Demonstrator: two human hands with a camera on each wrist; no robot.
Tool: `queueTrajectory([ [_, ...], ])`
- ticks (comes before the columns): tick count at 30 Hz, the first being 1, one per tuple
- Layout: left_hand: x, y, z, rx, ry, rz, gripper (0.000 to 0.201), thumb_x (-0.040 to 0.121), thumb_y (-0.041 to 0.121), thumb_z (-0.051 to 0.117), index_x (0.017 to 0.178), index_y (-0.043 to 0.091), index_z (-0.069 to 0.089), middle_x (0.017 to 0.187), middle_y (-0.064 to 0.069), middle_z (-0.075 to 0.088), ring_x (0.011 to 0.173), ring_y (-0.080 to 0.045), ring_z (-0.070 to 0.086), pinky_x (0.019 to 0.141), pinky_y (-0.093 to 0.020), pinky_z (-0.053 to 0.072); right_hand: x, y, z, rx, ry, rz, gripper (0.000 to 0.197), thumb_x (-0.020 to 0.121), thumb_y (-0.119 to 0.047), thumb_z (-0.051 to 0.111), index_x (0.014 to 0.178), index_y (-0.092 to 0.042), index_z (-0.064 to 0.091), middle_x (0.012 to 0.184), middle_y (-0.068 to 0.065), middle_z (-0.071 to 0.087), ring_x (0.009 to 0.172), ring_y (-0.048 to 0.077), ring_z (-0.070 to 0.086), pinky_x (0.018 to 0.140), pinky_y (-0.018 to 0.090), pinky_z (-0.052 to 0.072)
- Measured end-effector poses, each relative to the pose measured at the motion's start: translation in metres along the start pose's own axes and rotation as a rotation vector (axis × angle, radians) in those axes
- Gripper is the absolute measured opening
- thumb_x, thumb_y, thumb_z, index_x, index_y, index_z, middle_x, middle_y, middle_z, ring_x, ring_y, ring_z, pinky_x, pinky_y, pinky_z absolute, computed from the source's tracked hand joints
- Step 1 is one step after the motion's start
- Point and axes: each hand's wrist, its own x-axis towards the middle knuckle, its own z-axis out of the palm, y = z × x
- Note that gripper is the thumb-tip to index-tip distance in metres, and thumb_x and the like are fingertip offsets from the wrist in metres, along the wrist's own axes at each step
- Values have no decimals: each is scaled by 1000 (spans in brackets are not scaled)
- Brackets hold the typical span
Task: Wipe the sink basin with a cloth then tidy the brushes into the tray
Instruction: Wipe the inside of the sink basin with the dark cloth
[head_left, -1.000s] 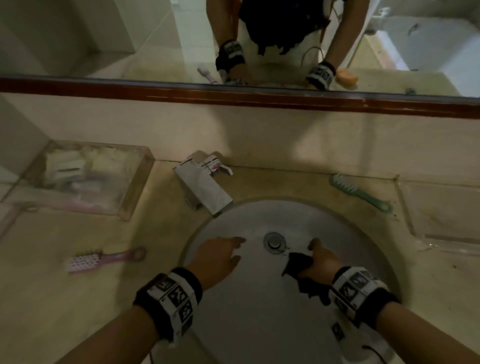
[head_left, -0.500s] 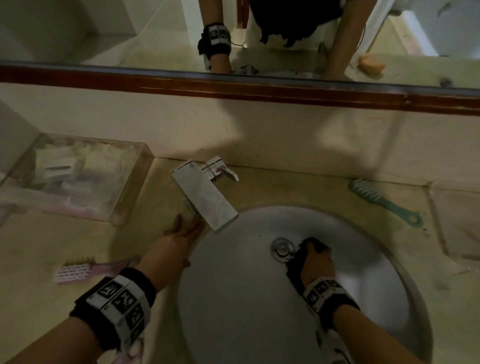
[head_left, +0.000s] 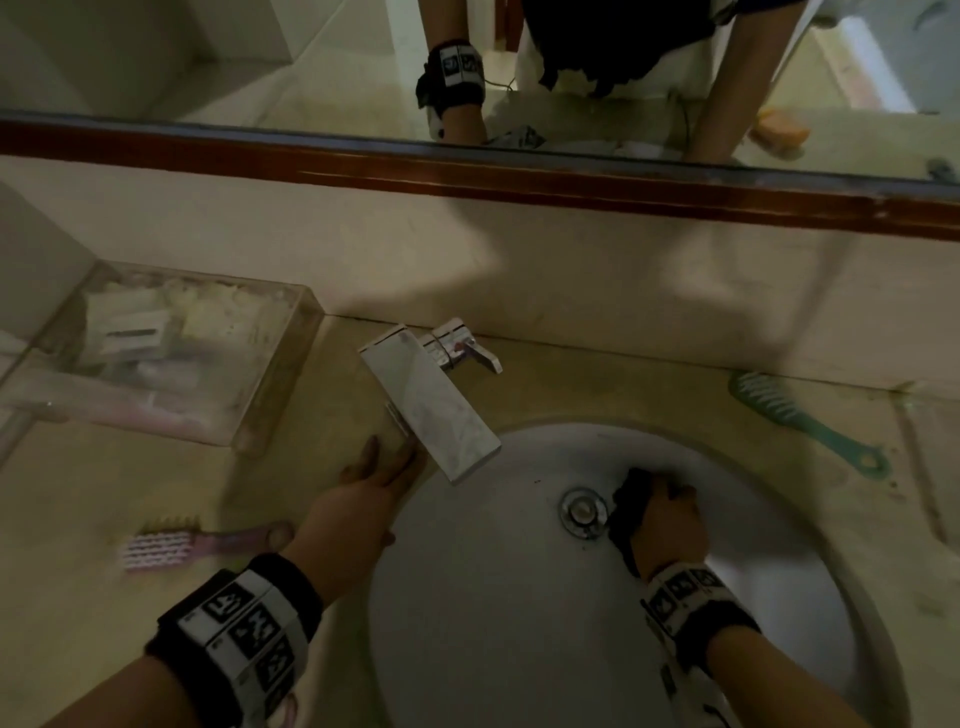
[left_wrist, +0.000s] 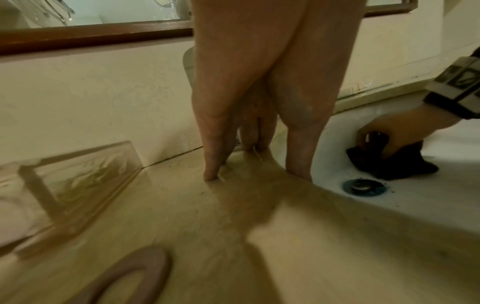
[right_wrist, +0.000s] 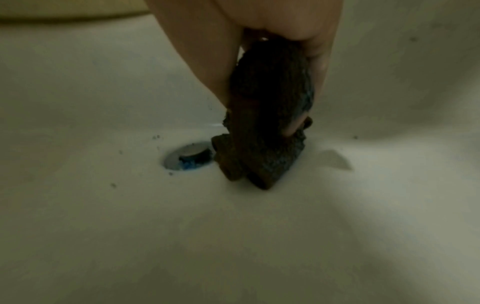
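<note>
My right hand (head_left: 662, 512) grips a dark cloth (head_left: 626, 506) and presses it onto the white sink basin (head_left: 493, 597), just right of the metal drain (head_left: 583, 512). In the right wrist view the bunched cloth (right_wrist: 267, 127) touches the basin beside the drain (right_wrist: 188, 156). My left hand (head_left: 371, 475) rests with straight fingers on the beige counter at the basin's left rim, under the faucet spout; its fingertips (left_wrist: 211, 174) touch the counter. A pink brush (head_left: 171, 543) lies on the counter at the left. A green brush (head_left: 800, 423) lies at the right. The clear tray (head_left: 270, 400) stands at the back left.
A square chrome faucet (head_left: 431, 410) juts over the basin's back left. The tray holds white packets and a pink item. A mirror with a brown frame (head_left: 467, 176) runs along the wall. The pink brush's loop handle (left_wrist: 124, 277) lies close behind my left wrist.
My left hand left the basin and settled on the counter by the faucet. My right hand carried the cloth from in front of the drain to its right side.
</note>
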Motion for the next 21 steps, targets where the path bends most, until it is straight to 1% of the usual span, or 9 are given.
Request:
queueTrajectory([
  [2,-1,2,-2,30,-10,-5,85,96,37,51,151,25,-13,145,20,-31,149,-28,-15,120,-33,27,3,-8,6,-87,-22,-33,63,88,-35,52,139,-3,32,136,22,44,121,38,44,101,42,40],
  [5,-4,7,-6,35,-8,-19,84,96,31,51,151,26,-12,146,21,-29,149,-27,-16,121,-34,23,7,-21,5,-216,-87,-98,57,94,-32,45,140,-3,29,140,22,41,125,35,44,106,39,38],
  [7,-4,7,-7,36,-4,-17,83,97,30,50,151,26,-13,151,20,-26,149,-27,-15,121,-34,24,11,-26,-2,-281,-101,-161,49,96,-30,46,138,-7,34,140,17,43,128,30,45,107,37,40],
  [11,-3,4,-4,10,-14,-5,88,96,33,52,145,26,-21,156,14,-24,149,-29,-14,121,-38,23,15,-27,-14,-346,-203,-301,47,90,-36,55,133,-17,44,138,10,45,126,27,47,104,37,44],
  [14,-5,6,-4,-84,20,-37,83,96,25,53,139,32,-18,160,8,-18,150,-30,-8,121,-41,22,13,-31,-30,-398,-320,-312,32,88,-34,59,117,-20,54,136,8,51,125,26,50,105,34,40],
  [16,-5,6,-5,-36,-2,-17,85,96,27,53,137,29,-21,153,11,-26,149,-29,-15,122,-39,20,5,-37,-35,-352,-324,-262,34,91,-29,56,121,-14,55,134,11,53,123,26,52,103,33,41],
  [18,-4,6,-6,-13,-10,-2,87,96,30,53,142,27,-20,138,15,-33,146,-25,-20,122,-38,20,-6,-52,-37,-252,-243,-270,37,92,-26,54,125,-9,53,132,12,53,120,28,54,101,34,44],
  [20,-4,5,-5,-18,8,-5,85,96,32,53,147,28,-15,135,18,-31,148,-26,-16,121,-38,23,-19,-71,-33,-114,-203,-349,46,91,-26,53,134,-12,44,138,13,45,119,29,53,101,37,45],
  [21,-4,5,-4,-33,14,-4,85,96,31,54,145,30,-15,136,18,-30,149,-27,-14,121,-39,24,-25,-83,-28,-56,-203,-412,51,91,-28,52,139,-14,38,142,13,39,120,30,51,101,38,45],
])
